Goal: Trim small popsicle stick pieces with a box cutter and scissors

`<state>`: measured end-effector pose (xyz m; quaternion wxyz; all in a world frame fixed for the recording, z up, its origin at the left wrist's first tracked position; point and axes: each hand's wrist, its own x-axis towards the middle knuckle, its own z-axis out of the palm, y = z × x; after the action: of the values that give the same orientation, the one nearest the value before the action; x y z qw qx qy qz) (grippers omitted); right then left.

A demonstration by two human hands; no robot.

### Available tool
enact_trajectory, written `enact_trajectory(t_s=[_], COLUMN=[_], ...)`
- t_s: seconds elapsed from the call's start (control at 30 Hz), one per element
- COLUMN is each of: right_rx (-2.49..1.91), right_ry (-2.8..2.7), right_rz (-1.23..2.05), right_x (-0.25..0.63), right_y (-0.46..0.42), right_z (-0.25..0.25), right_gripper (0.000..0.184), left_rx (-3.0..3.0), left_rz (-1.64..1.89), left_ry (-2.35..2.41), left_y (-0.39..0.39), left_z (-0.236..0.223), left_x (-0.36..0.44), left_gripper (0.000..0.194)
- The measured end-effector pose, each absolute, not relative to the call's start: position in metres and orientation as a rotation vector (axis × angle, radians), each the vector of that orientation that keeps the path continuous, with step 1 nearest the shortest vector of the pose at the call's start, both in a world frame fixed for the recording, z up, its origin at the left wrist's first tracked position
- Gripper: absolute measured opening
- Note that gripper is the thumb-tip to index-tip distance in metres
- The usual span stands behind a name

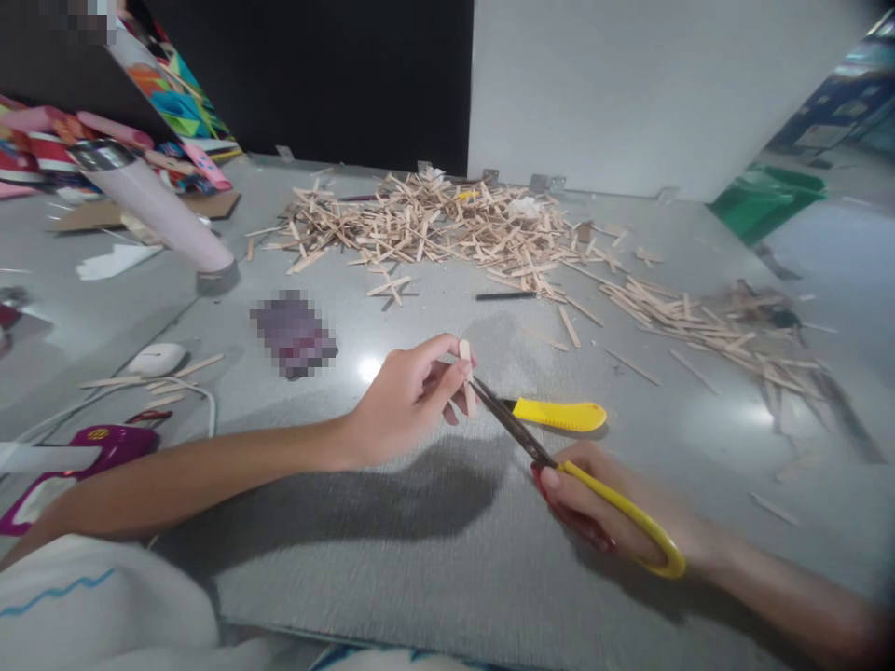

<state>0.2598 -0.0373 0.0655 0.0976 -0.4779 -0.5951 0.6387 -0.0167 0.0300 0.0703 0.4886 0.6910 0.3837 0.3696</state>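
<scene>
Between the thumb and fingers of my left hand (412,391) a short wooden craft stick (468,396) is pinched upright. My right hand (594,503) grips a pair of scissors (514,431) with yellow and red handles. Their dark blades point up and left, and the tips come close to the stick; whether they touch it I cannot tell. Just behind the blades a yellow utility knife (559,415) lies on the grey table (364,578). Both hands are held above the tabletop.
A large heap of craft sticks (433,224) spreads along the back, with more sticks (699,321) trailing right. On the left are a pale tumbler (158,210), a white mouse-shaped object (158,360) and a purple glue gun (104,457) with its cord. A green bin (769,200) stands beyond the table.
</scene>
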Motion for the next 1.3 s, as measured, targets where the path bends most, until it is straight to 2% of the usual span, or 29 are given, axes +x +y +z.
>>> enact_trajectory(t_s=[0.27,0.7,1.1,1.3], right_rx=[-1.567,-1.482,-1.565,-1.483], right_ry=[-1.683,-1.601,-1.680,-1.849], right_rz=[1.874,2.029,1.831,1.649], right_x=[0.257,0.255,0.250,0.247], right_y=[-0.044,-0.045,-0.051,-0.048], right_z=[0.058,0.057,0.049,0.063], right_gripper=[0.074,0.078,0.077,0.079], left_rx=[1.742,2.045,1.777,1.794], left_rz=[0.929,0.949,0.959,0.913], left_ry=[0.964,0.982,0.989,0.948], left_y=[0.027,0.024,0.021,0.024], left_z=[0.066,0.060,0.062,0.068], left_x=[-0.018,-0.019,-0.015,-0.016], left_gripper=[0.034,0.024,0.029,0.032])
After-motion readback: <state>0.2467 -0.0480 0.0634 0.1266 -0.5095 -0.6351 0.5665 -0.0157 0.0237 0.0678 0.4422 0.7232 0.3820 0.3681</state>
